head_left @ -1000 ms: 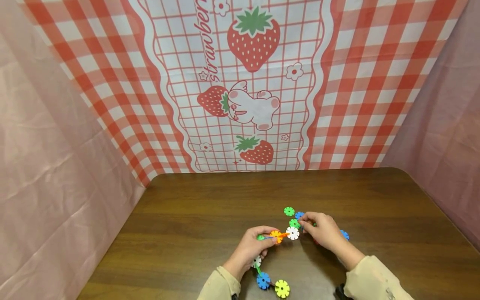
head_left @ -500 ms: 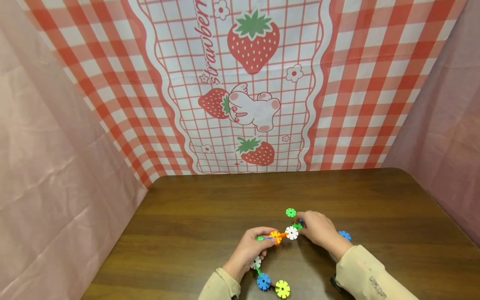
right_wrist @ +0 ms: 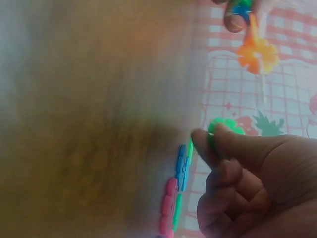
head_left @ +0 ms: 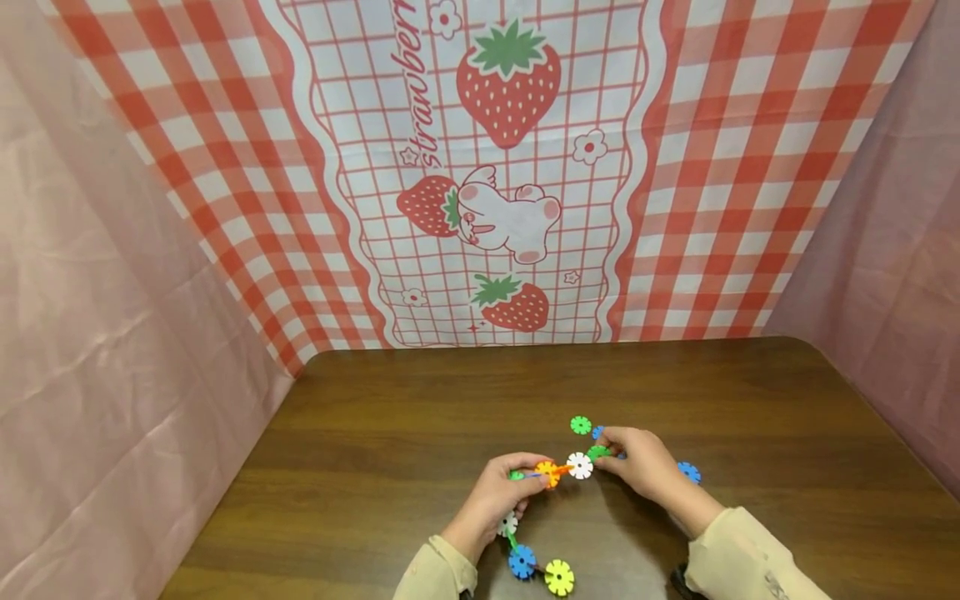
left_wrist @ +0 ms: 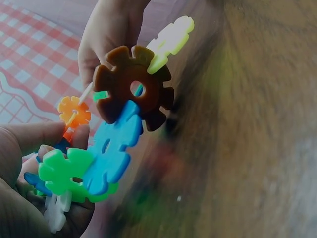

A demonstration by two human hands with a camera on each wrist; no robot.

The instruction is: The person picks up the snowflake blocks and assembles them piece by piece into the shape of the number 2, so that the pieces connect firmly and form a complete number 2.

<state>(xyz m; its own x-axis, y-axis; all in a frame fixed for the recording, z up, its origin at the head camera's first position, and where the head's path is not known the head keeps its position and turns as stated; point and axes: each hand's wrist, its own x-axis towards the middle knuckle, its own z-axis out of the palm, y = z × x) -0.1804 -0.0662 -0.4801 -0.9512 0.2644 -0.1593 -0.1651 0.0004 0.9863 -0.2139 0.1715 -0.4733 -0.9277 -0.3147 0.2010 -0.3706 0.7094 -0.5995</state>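
Observation:
In the head view my left hand point(head_left: 501, 490) pinches an orange notched plastic disc point(head_left: 548, 475), part of a chain of interlocking discs. A white disc point(head_left: 580, 466) extends from that end toward the right hand. The other end trails below the left hand, with a blue disc point(head_left: 522, 562) and a yellow disc point(head_left: 559, 577); the left wrist view adds a brown disc point(left_wrist: 111, 89) between these two. My right hand point(head_left: 648, 467) pinches a green disc point(right_wrist: 225, 124) between thumb and index finger, right beside the white disc's edge.
Loose discs lie on the wooden table point(head_left: 375, 425): a green one point(head_left: 581, 425) and a blue one point(head_left: 597, 432) behind the right hand, another blue one point(head_left: 689, 472) to its right. In the right wrist view a pink disc point(right_wrist: 169, 206) lies among them. A checked cloth point(head_left: 720, 208) hangs behind.
My right hand reached down among the loose discs, then drew back slightly and now holds the green disc beside the white one. The left hand and its chain shifted slightly left.

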